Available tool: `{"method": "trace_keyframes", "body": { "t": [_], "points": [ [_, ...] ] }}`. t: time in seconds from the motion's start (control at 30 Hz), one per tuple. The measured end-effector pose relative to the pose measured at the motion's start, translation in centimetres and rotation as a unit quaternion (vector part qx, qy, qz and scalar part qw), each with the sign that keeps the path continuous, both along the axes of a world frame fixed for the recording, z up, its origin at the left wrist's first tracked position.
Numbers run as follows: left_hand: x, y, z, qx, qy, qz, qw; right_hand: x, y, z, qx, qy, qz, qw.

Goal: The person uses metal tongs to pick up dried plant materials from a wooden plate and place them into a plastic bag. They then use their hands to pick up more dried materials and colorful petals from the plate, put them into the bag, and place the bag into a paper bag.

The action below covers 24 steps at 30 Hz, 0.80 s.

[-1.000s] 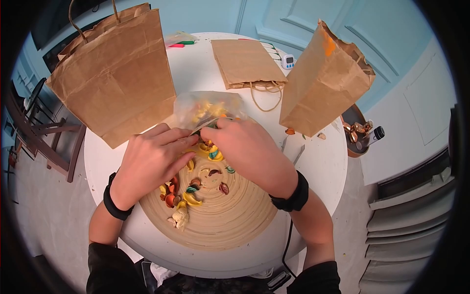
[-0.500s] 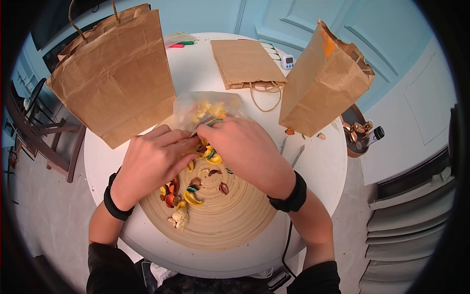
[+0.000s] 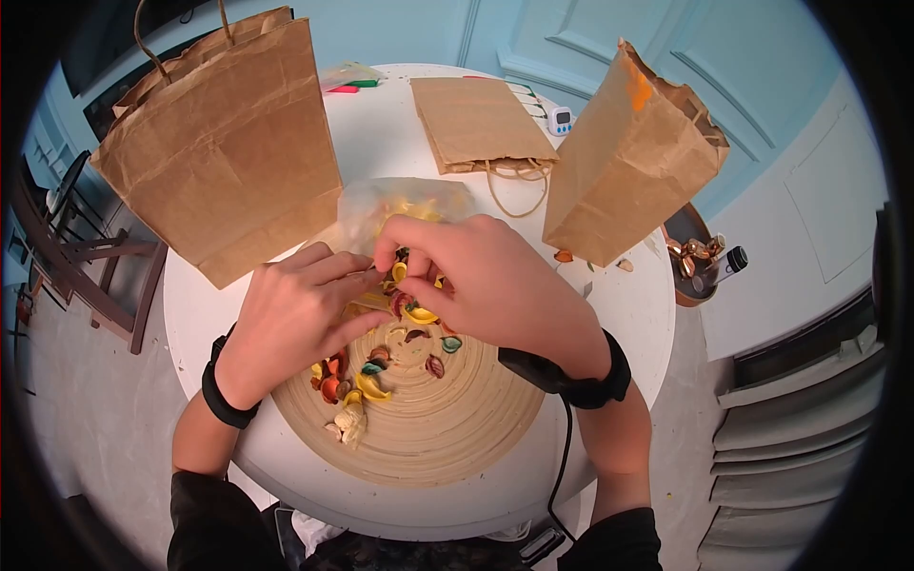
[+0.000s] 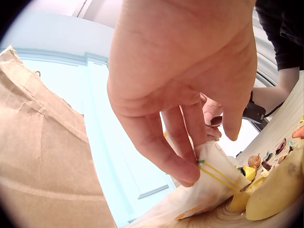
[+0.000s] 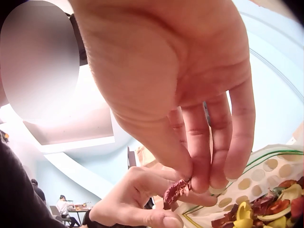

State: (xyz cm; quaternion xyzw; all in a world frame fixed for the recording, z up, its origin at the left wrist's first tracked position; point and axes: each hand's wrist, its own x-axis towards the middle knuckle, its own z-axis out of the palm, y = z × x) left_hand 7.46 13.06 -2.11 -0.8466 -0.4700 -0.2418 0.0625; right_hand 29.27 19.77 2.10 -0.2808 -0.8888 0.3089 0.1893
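Observation:
A clear zip bag (image 3: 357, 214) holding colourful dried petals (image 5: 278, 209) lies at the far side of a round ridged mat (image 3: 457, 419). My left hand (image 3: 295, 309) pinches the near edge of the bag's mouth; the zip strip (image 4: 221, 179) shows by its fingertips. Thumb and fingertips of my right hand (image 3: 481, 281) pinch a dark red dried petal (image 5: 175, 194), close over the mouth and beside the left hand. On the mat lie loose yellow petals (image 3: 373, 386), a green petal (image 3: 451, 344), a red-brown petal (image 3: 435, 366) and a cream dried piece (image 3: 352, 423).
A tall paper bag (image 3: 228, 143) stands at the left, another paper bag (image 3: 628, 171) at the right. Between them lies a flat paper bag (image 3: 486, 119) near a small timer (image 3: 561, 120). Beyond the white table's (image 3: 619, 362) right edge is a brown tray (image 3: 687, 225).
The right hand has drawn up and back from the bag's mouth, its wrist turning so the curled fingers show. The left hand stays in place at the bag's edge.

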Motion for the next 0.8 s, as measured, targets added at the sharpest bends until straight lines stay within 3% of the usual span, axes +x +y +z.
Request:
{"method": "trace_keyframes", "body": {
  "t": [0.2,0.8],
  "points": [
    [0.2,-0.1,0.2,-0.002,0.005,0.0,1.0,-0.5,0.1,-0.8,-0.006,0.048,0.011,0.999],
    [-0.1,0.0,-0.1,-0.003,0.015,0.009,1.0,-0.7,0.5,-1.2,-0.064,0.04,0.027,0.997]
  ]
}}
